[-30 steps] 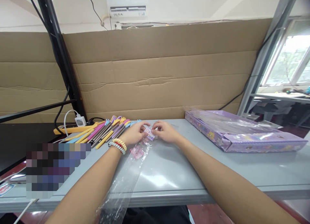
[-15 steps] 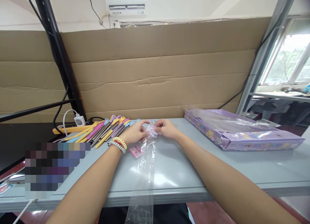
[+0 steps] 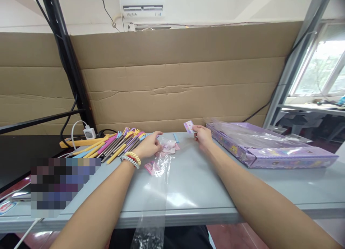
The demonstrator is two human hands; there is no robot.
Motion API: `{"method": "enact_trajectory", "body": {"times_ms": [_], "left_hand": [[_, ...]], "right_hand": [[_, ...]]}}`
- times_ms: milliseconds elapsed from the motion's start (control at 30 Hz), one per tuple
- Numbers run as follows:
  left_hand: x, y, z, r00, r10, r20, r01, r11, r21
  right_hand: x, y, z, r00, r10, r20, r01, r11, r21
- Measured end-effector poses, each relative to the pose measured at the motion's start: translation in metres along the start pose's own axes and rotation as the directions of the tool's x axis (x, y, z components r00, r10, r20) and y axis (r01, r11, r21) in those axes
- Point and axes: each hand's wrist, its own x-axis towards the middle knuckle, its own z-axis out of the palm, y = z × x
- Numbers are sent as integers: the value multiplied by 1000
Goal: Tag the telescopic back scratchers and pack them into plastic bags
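Observation:
My right hand (image 3: 202,134) is raised a little above the grey table (image 3: 205,184) and pinches a small pink-purple card (image 3: 188,126), close to the purple box. My left hand (image 3: 150,145), with bead bracelets on its wrist, rests on the table with its fingers curled on a small stack of pink cards (image 3: 169,147) at the mouth of a long clear plastic bag (image 3: 156,191). One pink card (image 3: 150,167) lies beside the bag. A small blue strip (image 3: 176,137) lies just behind the stack.
A bundle of coloured hand-shaped sticks (image 3: 118,145) lies left of my left hand. A flat purple box (image 3: 269,148) with clear film sits at the right. A power strip with a white charger (image 3: 88,133) is at the back left. Cardboard (image 3: 175,80) walls the back.
My right hand has drawn away from the left, moving right and up with one small card. The left hand stays on the stack at the bag's mouth.

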Motion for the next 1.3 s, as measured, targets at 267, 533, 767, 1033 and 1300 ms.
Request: {"method": "enact_trajectory", "body": {"times_ms": [267, 533, 767, 1033, 1300], "left_hand": [[6, -3, 0, 980, -9, -197, 50, 978, 203], [5, 0, 1, 970, 163, -180, -116, 962, 246], [7, -1, -2, 905, 328, -270, -243, 921, 304], [7, -2, -2, 833, 434, -342, -319, 883, 344], [4, 3, -2, 901, 318, -294, -250, 936, 247]], "right_hand": [[-19, 2, 14, 935, -47, 351, 53, 999, -6], [-36, 8, 25, 743, -18, 669, 153, 978, -143], [-37, 5, 21, 737, -54, 674, 167, 980, -105], [-38, 5, 23, 745, -129, 655, 177, 984, -7], [-39, 3, 21, 722, -62, 689, 150, 986, -69]]}}
